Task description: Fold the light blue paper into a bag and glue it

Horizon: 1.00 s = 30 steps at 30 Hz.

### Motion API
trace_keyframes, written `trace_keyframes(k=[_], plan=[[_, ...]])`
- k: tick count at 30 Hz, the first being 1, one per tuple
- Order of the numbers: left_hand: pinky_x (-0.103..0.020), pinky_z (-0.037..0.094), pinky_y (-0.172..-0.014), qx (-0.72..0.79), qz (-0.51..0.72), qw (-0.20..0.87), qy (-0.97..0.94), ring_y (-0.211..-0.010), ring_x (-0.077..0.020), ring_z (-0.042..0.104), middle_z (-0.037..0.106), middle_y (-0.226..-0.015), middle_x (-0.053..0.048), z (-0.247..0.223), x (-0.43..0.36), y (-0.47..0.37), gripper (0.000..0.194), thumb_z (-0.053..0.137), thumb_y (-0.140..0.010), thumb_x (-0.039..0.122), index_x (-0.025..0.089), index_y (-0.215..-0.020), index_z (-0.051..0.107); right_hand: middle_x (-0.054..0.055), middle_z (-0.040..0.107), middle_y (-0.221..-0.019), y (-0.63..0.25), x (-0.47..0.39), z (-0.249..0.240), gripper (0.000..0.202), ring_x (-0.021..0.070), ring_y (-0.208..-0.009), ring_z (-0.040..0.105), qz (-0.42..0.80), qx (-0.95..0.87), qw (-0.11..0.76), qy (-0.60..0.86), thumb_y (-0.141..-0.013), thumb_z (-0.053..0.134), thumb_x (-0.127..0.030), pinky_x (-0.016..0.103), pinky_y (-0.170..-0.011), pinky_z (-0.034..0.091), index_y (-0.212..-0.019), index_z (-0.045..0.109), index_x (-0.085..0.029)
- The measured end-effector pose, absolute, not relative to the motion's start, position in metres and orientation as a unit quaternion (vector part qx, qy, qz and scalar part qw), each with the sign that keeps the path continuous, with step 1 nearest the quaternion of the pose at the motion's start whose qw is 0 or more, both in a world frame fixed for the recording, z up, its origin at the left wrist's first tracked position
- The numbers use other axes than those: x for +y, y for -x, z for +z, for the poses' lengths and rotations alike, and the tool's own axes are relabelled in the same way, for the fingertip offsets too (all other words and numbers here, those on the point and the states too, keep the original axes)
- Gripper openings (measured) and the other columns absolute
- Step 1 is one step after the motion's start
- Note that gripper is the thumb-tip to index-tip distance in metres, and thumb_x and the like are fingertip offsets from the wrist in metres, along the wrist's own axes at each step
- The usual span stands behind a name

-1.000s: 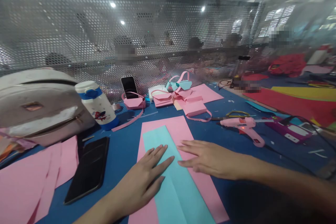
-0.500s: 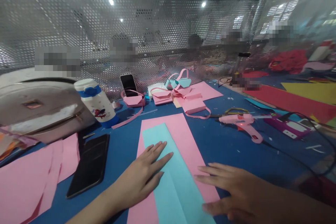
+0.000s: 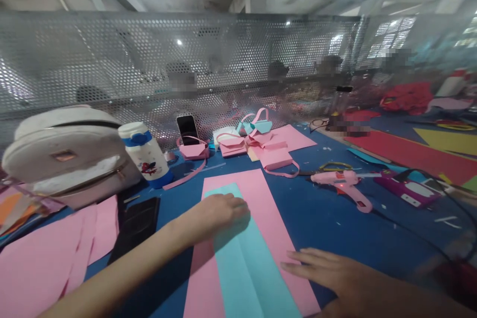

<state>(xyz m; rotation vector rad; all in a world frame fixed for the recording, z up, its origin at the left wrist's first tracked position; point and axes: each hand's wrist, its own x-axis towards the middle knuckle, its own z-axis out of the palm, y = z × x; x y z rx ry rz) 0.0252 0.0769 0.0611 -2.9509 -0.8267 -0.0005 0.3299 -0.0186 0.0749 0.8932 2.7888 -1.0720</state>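
A folded strip of light blue paper [image 3: 253, 263] lies lengthwise on a larger pink sheet [image 3: 257, 184], with a crease along it. Over its far part, my left hand [image 3: 225, 213] is closed, the curled fingers at the strip's right edge; the fingertips are partly hidden. My right hand [image 3: 335, 278] is open, its fingers stretched toward the left over the right side of the pink sheet. The lower part of that hand runs off the bottom of the view.
Small pink paper bags [image 3: 233, 145] stand behind the sheet, near a propped phone [image 3: 187, 128]. A pink glue gun [image 3: 346, 184] with a cord lies right, beside a purple box [image 3: 408, 189]. Left are a bottle [image 3: 147, 156], a backpack [image 3: 70, 144], a dark phone [image 3: 137, 223] and pink sheets [image 3: 40, 253].
My left hand has gone from flat with spread fingers to curled, and moved slightly farther up the light blue paper. My right hand has barely moved. The view has tilted up a little.
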Motion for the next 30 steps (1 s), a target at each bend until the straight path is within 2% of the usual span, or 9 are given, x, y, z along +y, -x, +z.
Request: trace_keyframes(k=[3,5,8,11,15,19,23,27,30], plan=[[-0.024,0.051,-0.066,-0.252,0.066,0.008,0.965,-0.09,-0.0206,0.068,0.066,-0.119,-0.006,0.078,0.104,-0.035,0.056,0.077,-0.075,0.012,0.022,-0.126,0.055,-0.003,0.032,-0.154,-0.33,-0.019,0.075,0.032,0.0259,-0.141,0.033,-0.378,0.879,-0.023,-0.29,-0.099,0.044,-0.039,0.043,-0.116,0.03,-0.117,0.071,-0.035],[-0.024,0.046,-0.057,-0.25,0.096,-0.008,0.963,-0.079,-0.0199,0.067,0.066,-0.109,-0.007,0.087,0.119,-0.042,0.06,0.082,-0.068,0.012,0.018,-0.122,0.057,-0.002,0.034,-0.154,-0.33,-0.018,0.074,0.033,0.0257,-0.142,0.033,-0.39,0.873,-0.038,-0.291,-0.1,0.043,-0.039,0.042,-0.115,0.032,-0.118,0.07,-0.035],[-0.027,0.044,-0.071,-0.244,0.108,-0.027,0.963,-0.09,-0.0237,0.062,0.065,-0.101,-0.007,0.094,0.134,-0.052,0.039,0.085,-0.062,0.01,0.017,-0.095,0.065,0.0,0.034,-0.155,-0.333,-0.01,0.067,0.034,0.0264,-0.143,0.03,-0.375,0.875,-0.054,-0.301,-0.1,0.043,-0.041,0.043,-0.115,0.03,-0.125,0.065,-0.035],[-0.03,0.041,-0.081,-0.246,0.105,-0.063,0.962,-0.093,-0.024,0.059,0.065,-0.092,-0.004,0.095,0.14,-0.055,0.028,0.084,-0.06,0.006,0.017,-0.066,0.059,0.003,0.041,-0.152,-0.333,0.0,0.057,0.036,0.0263,-0.141,0.034,-0.344,0.87,-0.079,-0.344,-0.097,0.047,-0.04,0.043,-0.115,0.029,-0.131,0.059,-0.034],[-0.023,0.039,-0.06,-0.282,0.089,-0.148,0.944,-0.065,-0.0149,0.057,0.061,-0.069,0.003,0.096,0.139,-0.042,0.024,0.077,-0.067,0.005,0.018,-0.067,0.057,0.008,0.052,-0.143,-0.322,0.016,0.053,0.051,0.0258,-0.129,0.05,-0.328,0.836,-0.127,-0.422,-0.089,0.059,-0.037,0.038,-0.107,0.039,-0.138,0.051,-0.027],[-0.021,0.038,-0.058,-0.319,0.029,-0.216,0.922,-0.066,-0.0129,0.055,0.058,-0.07,0.004,0.103,0.127,-0.023,0.018,0.071,-0.075,0.013,0.018,-0.074,0.054,0.005,0.067,-0.121,-0.306,0.036,0.062,0.063,0.0245,-0.106,0.063,-0.299,0.827,-0.119,-0.461,-0.078,0.069,-0.032,0.032,-0.088,0.047,-0.137,0.047,-0.026],[-0.02,0.036,-0.057,-0.369,-0.032,-0.244,0.897,-0.064,-0.012,0.048,0.051,-0.07,0.004,0.102,0.104,-0.012,0.02,0.064,-0.081,0.026,0.019,-0.073,0.046,0.002,0.071,-0.102,-0.296,0.06,0.069,0.045,0.0251,-0.094,0.065,-0.192,0.852,-0.084,-0.48,-0.076,0.067,-0.027,0.029,-0.07,0.043,-0.12,0.058,-0.026],[-0.021,0.036,-0.058,-0.418,-0.053,-0.253,0.871,-0.064,-0.0121,0.044,0.048,-0.072,0.004,0.087,0.082,-0.004,0.014,0.055,-0.08,0.021,0.02,-0.075,0.043,0.001,0.073,-0.098,-0.289,0.078,0.068,0.011,0.0224,-0.092,0.066,-0.116,0.894,-0.082,-0.425,-0.081,0.062,-0.022,0.027,-0.068,0.039,-0.09,0.067,-0.023],[-0.023,0.037,-0.06,-0.458,-0.048,-0.253,0.851,-0.069,-0.014,0.046,0.051,-0.076,0.003,0.074,0.071,0.0,0.018,0.062,-0.071,0.019,0.02,-0.08,0.046,0.003,0.073,-0.099,-0.283,0.088,0.066,0.011,0.0236,-0.095,0.066,-0.084,0.901,-0.075,-0.42,-0.082,0.06,-0.019,0.027,-0.068,0.039,-0.09,0.066,-0.022]])
